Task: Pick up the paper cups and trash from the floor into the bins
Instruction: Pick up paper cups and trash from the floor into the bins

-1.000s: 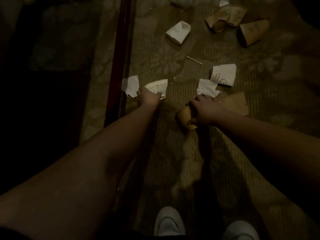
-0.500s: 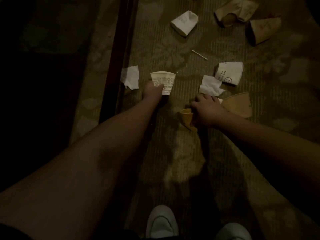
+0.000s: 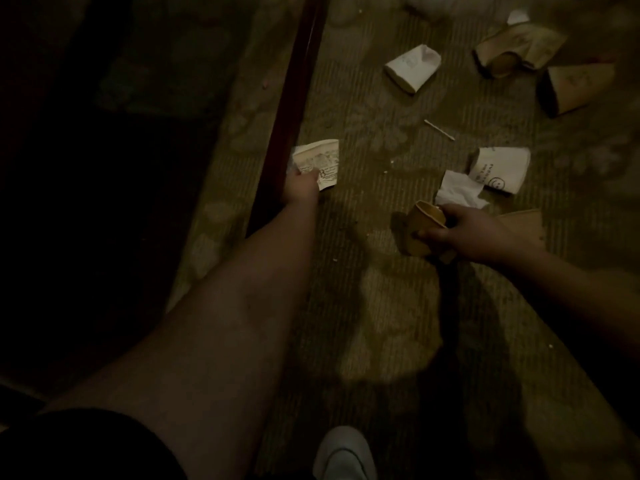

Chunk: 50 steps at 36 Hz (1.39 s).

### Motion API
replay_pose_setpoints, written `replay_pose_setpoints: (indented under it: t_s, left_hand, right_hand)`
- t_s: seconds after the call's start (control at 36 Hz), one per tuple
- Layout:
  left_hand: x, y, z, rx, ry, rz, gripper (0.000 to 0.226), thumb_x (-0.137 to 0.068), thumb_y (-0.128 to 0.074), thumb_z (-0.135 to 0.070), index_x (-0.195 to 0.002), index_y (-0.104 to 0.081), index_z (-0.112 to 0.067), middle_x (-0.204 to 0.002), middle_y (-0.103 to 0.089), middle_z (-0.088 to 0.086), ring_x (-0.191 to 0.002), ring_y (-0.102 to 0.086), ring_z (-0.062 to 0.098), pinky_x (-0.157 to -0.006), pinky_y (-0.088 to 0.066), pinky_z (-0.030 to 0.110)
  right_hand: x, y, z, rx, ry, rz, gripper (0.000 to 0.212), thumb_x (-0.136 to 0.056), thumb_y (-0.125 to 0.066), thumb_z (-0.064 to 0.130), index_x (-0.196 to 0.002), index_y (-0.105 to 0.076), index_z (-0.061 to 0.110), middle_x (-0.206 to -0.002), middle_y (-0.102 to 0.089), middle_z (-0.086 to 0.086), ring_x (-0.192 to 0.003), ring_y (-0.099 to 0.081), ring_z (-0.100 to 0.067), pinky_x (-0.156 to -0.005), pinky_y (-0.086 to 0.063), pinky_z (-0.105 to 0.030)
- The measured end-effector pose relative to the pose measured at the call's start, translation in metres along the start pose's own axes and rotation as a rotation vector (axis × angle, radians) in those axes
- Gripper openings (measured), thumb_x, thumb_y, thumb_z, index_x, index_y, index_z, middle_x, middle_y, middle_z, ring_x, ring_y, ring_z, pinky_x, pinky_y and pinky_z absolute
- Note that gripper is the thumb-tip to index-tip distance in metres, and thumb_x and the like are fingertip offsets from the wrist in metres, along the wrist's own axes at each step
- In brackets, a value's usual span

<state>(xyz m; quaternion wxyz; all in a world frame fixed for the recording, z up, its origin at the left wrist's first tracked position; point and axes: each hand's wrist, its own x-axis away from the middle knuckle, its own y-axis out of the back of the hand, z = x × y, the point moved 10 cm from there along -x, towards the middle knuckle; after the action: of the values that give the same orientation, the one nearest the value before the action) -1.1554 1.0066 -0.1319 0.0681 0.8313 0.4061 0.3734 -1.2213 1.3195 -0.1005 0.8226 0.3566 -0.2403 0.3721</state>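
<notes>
Left hand pinching printed white flattened paper cup at near edge, left by dark wooden rail. Right hand gripping brown paper cup by rim. Both likely light, crushable; grasping rim or fold advisable.

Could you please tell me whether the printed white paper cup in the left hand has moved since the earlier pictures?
Yes. The printed white paper cup, held by the left hand, has moved left, right up to the dark red wooden strip.
</notes>
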Motion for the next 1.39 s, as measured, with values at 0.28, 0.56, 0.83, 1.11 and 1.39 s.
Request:
replay_pose_setpoints:
  t_s: [0.28, 0.56, 0.83, 1.11, 1.39]
  left_hand:
    - [0.011, -0.016, 0.000, -0.046, -0.036, -0.033, 0.029, -0.093, -0.066, -0.030, -0.119, -0.067, -0.016, -0.108, -0.073, 0.004, -0.096, -0.069, 0.022, -0.088, -0.056, 0.038]
    - [0.056, -0.100, -0.010, 0.218, 0.016, 0.370, 0.032, -0.091, -0.066, -0.003, -0.122, -0.059, -0.007, -0.109, -0.070, 0.013, -0.092, -0.071, 0.030, -0.082, -0.060, 0.050]
    - [0.117, -0.143, 0.013, -0.089, 0.119, 0.787, 0.017, -0.095, -0.052, 0.007, -0.107, -0.060, -0.001, -0.093, -0.068, 0.012, -0.089, -0.068, 0.026, -0.063, -0.058, 0.034]
    - [0.143, -0.181, 0.030, -0.351, -0.044, 0.797, 0.034, -0.088, -0.066, 0.003, -0.121, -0.065, -0.006, -0.112, -0.072, 0.012, -0.096, -0.072, 0.024, -0.087, -0.059, 0.044]
    - [0.150, -0.181, 0.025, -0.393, -0.223, 0.702, 0.033, -0.091, -0.067, -0.007, -0.124, -0.064, -0.013, -0.115, -0.071, 0.008, -0.099, -0.070, 0.020, -0.088, -0.059, 0.043]
  right_hand:
    - [0.009, 0.026, -0.016, -0.181, -0.070, -0.106, 0.024, -0.087, -0.073, 0.038, -0.104, -0.061, 0.027, -0.098, -0.070, 0.004, -0.086, -0.070, -0.013, -0.075, -0.057, -0.033]
    - [0.025, 0.097, -0.063, -0.419, -0.174, -0.315, 0.048, -0.086, -0.076, 0.034, -0.128, -0.062, 0.015, -0.110, -0.072, -0.006, -0.096, -0.071, -0.022, -0.091, -0.057, -0.044]
    - [0.049, 0.122, -0.113, -0.533, -0.268, -0.299, 0.040, -0.090, -0.071, 0.028, -0.127, -0.060, 0.019, -0.107, -0.070, -0.001, -0.097, -0.067, -0.015, -0.082, -0.053, -0.028]
    - [0.054, 0.114, -0.138, -0.492, -0.326, -0.225, 0.047, -0.091, -0.069, 0.027, -0.135, -0.056, 0.016, -0.121, -0.066, -0.004, -0.105, -0.063, -0.018, -0.082, -0.049, -0.028]
    - [0.046, 0.103, -0.138, -0.437, -0.348, -0.247, 0.058, -0.083, -0.078, 0.036, -0.135, -0.057, 0.019, -0.122, -0.066, -0.002, -0.106, -0.063, -0.020, -0.093, -0.052, -0.039]
